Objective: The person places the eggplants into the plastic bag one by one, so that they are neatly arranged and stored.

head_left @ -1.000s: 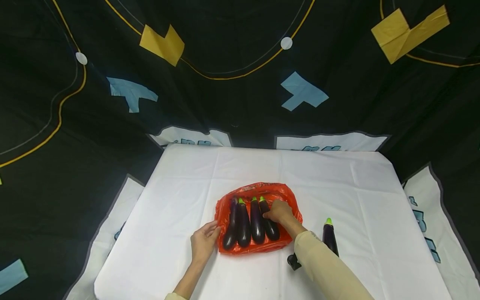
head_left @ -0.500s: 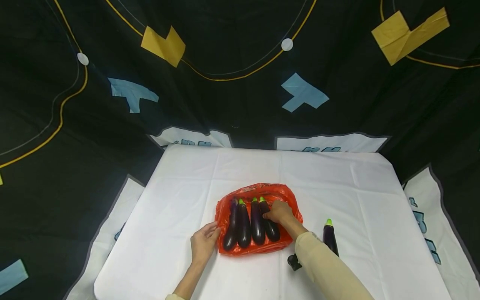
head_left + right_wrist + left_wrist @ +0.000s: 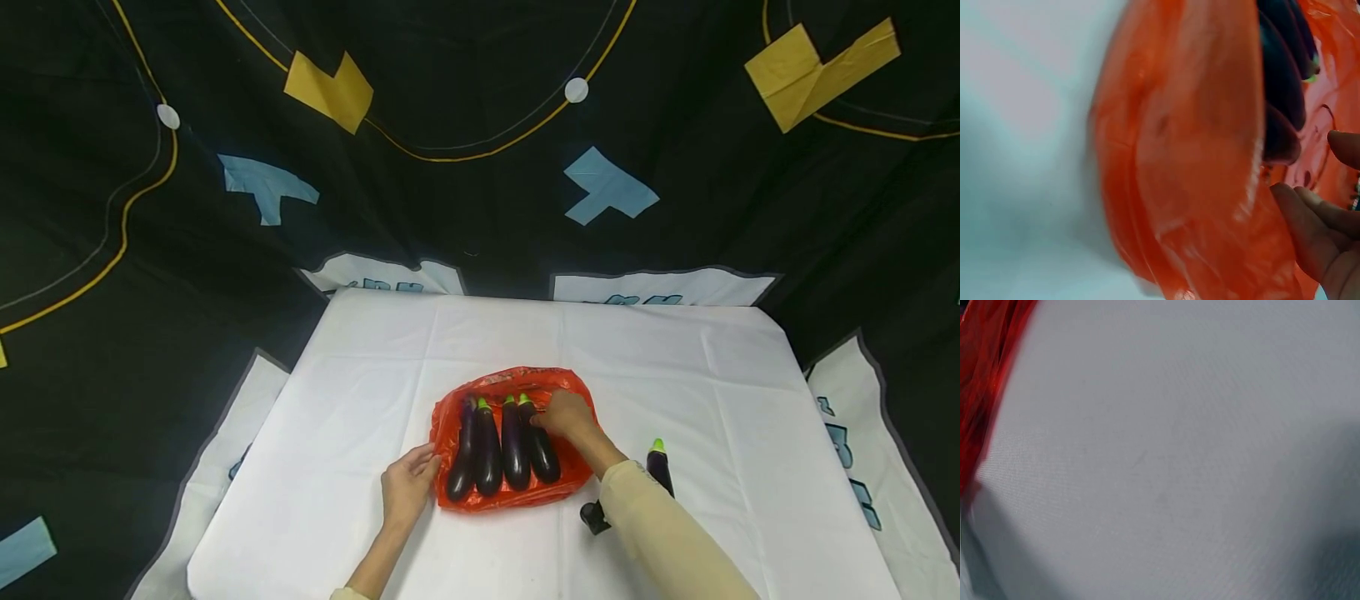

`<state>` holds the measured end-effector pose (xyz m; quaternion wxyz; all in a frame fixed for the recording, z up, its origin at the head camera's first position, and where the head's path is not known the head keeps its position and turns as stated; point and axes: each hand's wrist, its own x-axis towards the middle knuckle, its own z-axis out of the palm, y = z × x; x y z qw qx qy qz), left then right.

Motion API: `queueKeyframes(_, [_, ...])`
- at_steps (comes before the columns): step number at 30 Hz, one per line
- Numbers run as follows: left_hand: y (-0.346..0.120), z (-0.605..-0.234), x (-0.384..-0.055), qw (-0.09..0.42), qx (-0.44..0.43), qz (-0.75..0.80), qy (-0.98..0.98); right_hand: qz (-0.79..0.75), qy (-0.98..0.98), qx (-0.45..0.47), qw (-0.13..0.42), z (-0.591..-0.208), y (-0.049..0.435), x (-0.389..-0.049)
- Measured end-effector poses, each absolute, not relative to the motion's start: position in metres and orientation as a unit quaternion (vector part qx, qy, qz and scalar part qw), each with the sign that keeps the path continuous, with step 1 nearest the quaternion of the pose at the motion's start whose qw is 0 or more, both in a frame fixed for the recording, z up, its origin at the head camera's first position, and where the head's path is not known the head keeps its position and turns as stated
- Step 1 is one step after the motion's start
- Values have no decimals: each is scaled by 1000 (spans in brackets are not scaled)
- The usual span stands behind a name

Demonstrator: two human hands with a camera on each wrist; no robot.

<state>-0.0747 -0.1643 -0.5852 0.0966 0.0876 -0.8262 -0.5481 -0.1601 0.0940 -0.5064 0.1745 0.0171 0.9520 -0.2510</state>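
Observation:
An opened red plastic bag [image 3: 495,498] lies on the white-covered table, with several dark purple eggplants [image 3: 487,450] side by side in it, green stem ends pointing away. At the bag's left rim, my left hand [image 3: 407,487] pinches the plastic between thumb and fingers; its wrist view misses the hand. Over the bag's right side is my right hand [image 3: 566,414], beside the rightmost eggplant [image 3: 542,450]. The right wrist view shows thumb and fingers [image 3: 1300,219] apart with nothing between them. One more eggplant [image 3: 658,468] lies on the table, partly hidden behind the right sleeve.
A white cloth covers the table [image 3: 360,375]. Beyond its far edge hangs a dark curtain [image 3: 465,225] with yellow and blue shapes. A black wrist camera [image 3: 595,518] shows beside the right forearm.
My right hand has let go of the rightmost eggplant and shifted slightly right and away from me. The left hand and the bag have stayed put.

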Motion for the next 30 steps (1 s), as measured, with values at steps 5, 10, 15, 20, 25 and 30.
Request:
queueKeyframes(5, [-163, -585, -75, 91, 91, -550, -825, -278, 942, 27, 186, -492, 103, -160])
queueKeyframes(10, [-163, -585, -76, 87, 91, -548, -827, -326, 926, 48, 186, -482, 112, -156])
queueKeyframes(15, [-164, -585, -75, 89, 85, -537, -834, -352, 919, 36, 175, -476, 125, -151])
queueKeyframes(20, [-166, -586, -75, 89, 89, -535, -836, -389, 903, 49, 177, -468, 142, -139])
queueKeyframes(25, [-166, -587, -75, 91, 94, -549, -825, -404, 900, 52, 156, -457, 167, -122])
queueKeyframes(30, [-167, -586, -74, 83, 103, -548, -826, -378, 915, 77, 116, -454, 200, -96])
